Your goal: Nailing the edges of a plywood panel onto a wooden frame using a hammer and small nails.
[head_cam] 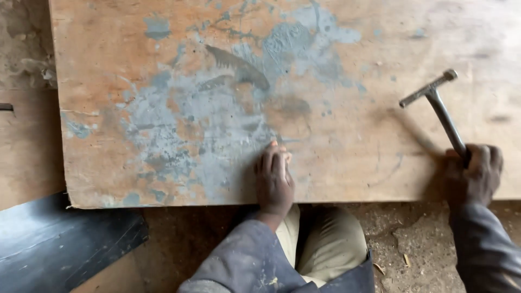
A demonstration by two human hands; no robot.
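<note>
A large worn plywood sheet (347,125), orange-brown with grey-blue paint patches, lies flat in front of me. My left hand (273,178) rests near its front edge, fingers pinched together against the wood; whatever they pinch is too small to see. My right hand (475,173) grips the handle of a thin metal hammer (437,103), whose head is raised above the right part of the sheet and casts a shadow on it.
A dark board (59,244) lies at the lower left beside another wooden panel (27,146). The dirt floor (401,239) with wood chips shows below the sheet. My bent knee in light trousers (325,244) sits just under the sheet's edge.
</note>
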